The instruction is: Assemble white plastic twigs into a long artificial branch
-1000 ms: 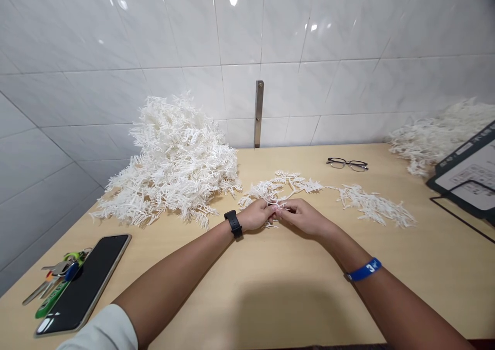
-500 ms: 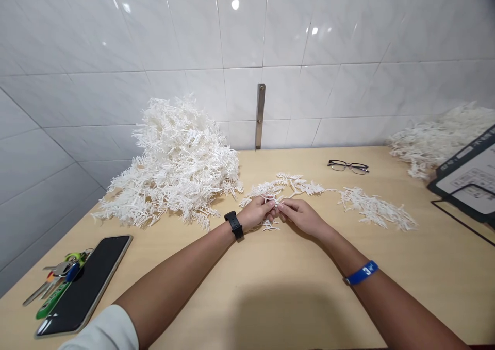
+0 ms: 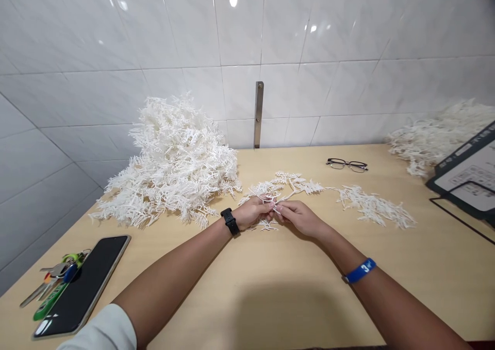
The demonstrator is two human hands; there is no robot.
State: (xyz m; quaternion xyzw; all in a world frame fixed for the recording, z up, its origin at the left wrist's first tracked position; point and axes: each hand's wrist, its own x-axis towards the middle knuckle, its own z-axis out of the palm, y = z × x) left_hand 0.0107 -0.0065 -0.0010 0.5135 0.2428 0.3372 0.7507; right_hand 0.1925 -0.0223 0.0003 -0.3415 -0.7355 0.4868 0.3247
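My left hand [image 3: 252, 213] and my right hand [image 3: 300, 217] meet over the middle of the table, fingertips almost touching. Both are pinched on the stems of a white plastic branch [image 3: 297, 186], whose forked twigs spread out behind the fingers. A few of its small sprigs [image 3: 266, 225] show below my left hand. The exact spot where the fingers grip is partly hidden. Right of my hands lies a loose bunch of white sprigs [image 3: 373, 205], joined toward the branch by a thin tip. A tall heap of white plastic branches [image 3: 181, 159] rises to the left.
Glasses [image 3: 347, 164] lie at the back right. Another white pile [image 3: 444, 133] sits behind a dark-framed board [image 3: 467, 175] at the right edge. A phone [image 3: 85, 285] and keys [image 3: 58, 278] rest at the left front. A tiled wall [image 3: 294, 92] bounds the table [image 3: 209, 298].
The fingers have shifted slightly at the stem joint, and a thin white stem now shows between them. The whole view has drifted a little; the table items stay put.
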